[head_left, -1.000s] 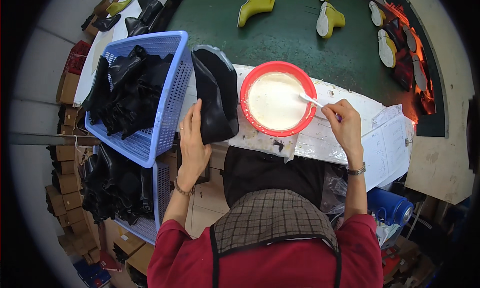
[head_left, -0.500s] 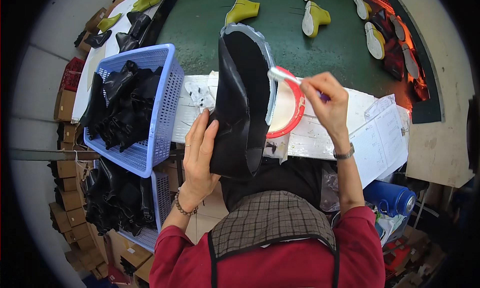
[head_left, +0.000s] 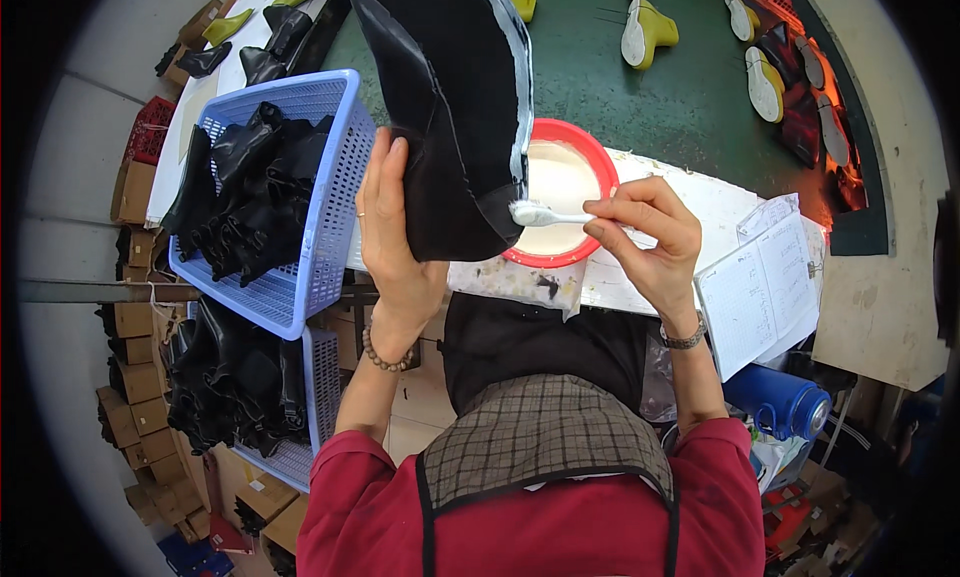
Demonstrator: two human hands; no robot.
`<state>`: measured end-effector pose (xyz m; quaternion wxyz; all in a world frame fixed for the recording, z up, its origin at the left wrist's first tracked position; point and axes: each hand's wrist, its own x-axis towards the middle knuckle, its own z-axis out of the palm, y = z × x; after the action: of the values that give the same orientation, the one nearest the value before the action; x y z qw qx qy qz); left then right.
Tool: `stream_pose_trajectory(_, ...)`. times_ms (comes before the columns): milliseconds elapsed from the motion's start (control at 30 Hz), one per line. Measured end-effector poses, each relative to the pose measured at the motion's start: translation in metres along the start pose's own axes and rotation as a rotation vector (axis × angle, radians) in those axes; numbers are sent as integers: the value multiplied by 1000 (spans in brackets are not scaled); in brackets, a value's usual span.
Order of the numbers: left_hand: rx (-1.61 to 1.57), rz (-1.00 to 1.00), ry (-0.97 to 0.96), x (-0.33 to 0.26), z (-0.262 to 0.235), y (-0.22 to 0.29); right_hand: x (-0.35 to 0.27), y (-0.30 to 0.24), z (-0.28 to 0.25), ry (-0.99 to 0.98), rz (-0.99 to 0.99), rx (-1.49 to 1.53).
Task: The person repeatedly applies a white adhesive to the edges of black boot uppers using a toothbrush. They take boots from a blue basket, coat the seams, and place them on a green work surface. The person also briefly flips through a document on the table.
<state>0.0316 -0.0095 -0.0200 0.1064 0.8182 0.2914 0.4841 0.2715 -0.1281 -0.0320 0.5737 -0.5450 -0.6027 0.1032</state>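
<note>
My left hand [head_left: 393, 217] grips a black boot upper [head_left: 450, 117] from its left side, holding it up over the work board. A band of wet white glue runs along the upper's right edge. Between thumb and fingers of my right hand [head_left: 652, 239] is a toothbrush [head_left: 548, 215] with a white-smeared head. Its bristles are at the lower right corner of the upper's edge. Beneath and just right of the upper stands a red-rimmed bowl [head_left: 600, 162] of white glue, partly covered by the upper.
Blue baskets [head_left: 345, 177] of black uppers stand at left. An open notebook [head_left: 757, 287] and a blue flask [head_left: 780, 399] are at right. Yellow shoe lasts [head_left: 648, 32] stand on the green table [head_left: 590, 77]; more sit near a glowing orange heater [head_left: 835, 127].
The boot upper has moved up and tilted left in my left hand. My right hand has brought the toothbrush down from the upper part of the edge to its lower corner.
</note>
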Motion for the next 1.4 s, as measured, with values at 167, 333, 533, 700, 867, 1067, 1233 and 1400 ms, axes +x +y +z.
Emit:
stream_pose_trajectory(167, 100, 164, 74, 7, 11, -15, 0, -15, -8, -94, 57, -2)
stream_pose_trajectory(333, 112, 190, 14, 6, 16, -25, 1, -15, -10, -224, 222, 118)
stream_pose_trajectory(533, -295, -321, -152, 3, -34, -25, 8, 34, -21, -178, 295, -316)
stream_pose_trajectory(700, -707, -751, -374, -18, -86, -74, 13, 60, -15, -220, 61, -593)
stream_pose_trajectory(867, -950, -1074, -375, -31, -101, -64, 42, 28, -25, -97, 29, -61)
stream_pose_trajectory(1067, -1123, -1056, -78, -60, -101, -84, 51, 22, -14, -192, -3, 50)
stream_pose_trajectory(1233, -1238, -1114, -1, -65, -103, -93, 42, 24, -31, -233, 6, 45)
stream_pose_trajectory(1400, -1225, -1070, -94, -55, -83, -85, 60, 17, -10, -240, -76, 81)
